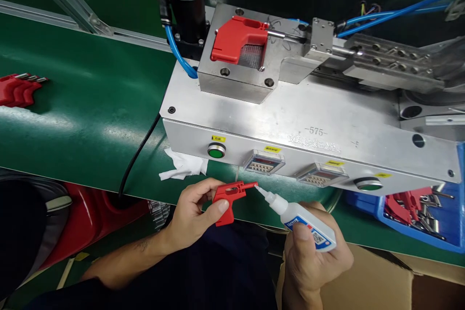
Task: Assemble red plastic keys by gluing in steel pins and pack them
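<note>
My left hand (196,210) pinches a red plastic pistol-shaped handle (225,210) by its grip, with the narrow stem pointing right. In my right hand (314,256) is a white Loctite glue bottle (308,225), tilted so its thin nozzle meets or nearly meets the stem's tip; I cannot tell if they touch. A second red handle (232,38) lies in the steel fixture (236,85) above, with a metal rod lined up at its right end.
The grey machine box (232,123) carries a green button (216,150) and counters. A blue bin (450,213) with red handles and metal pins stands right. Several red handles (18,91) lie far left. A white cloth (183,163) and black cable (140,152) lie nearby.
</note>
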Tool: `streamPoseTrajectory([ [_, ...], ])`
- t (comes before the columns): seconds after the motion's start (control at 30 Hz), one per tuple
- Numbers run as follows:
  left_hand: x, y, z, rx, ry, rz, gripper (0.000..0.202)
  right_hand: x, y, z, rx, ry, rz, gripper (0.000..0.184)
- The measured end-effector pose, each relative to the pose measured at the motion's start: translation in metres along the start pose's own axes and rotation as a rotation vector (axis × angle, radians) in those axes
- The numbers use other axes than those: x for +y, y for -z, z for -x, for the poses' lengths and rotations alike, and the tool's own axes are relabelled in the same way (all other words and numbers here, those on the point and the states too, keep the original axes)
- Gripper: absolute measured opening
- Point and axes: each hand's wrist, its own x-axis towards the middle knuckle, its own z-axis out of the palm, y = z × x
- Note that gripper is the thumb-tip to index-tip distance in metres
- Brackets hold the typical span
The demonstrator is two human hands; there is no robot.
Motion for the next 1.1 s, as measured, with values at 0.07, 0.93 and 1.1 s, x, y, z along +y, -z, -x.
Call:
streamPoseTrajectory([
  [0.07,-0.001,0.001,0.001,0.007,0.016,-0.026,0.032,0.0,0.001,0.0,-0.002,-0.001,0.005,0.027],
  [0.93,-0.041,0.025,0.016,0.0,0.168,-0.159,0.041,0.003,0.02,0.001,-0.324,-0.327,-0.346,0.02],
  [1.1,-0.075,0.034,0.017,0.096,0.341,-0.339,0.074,0.019,0.026,0.018,-0.402,-0.211,0.035,0.023],
])
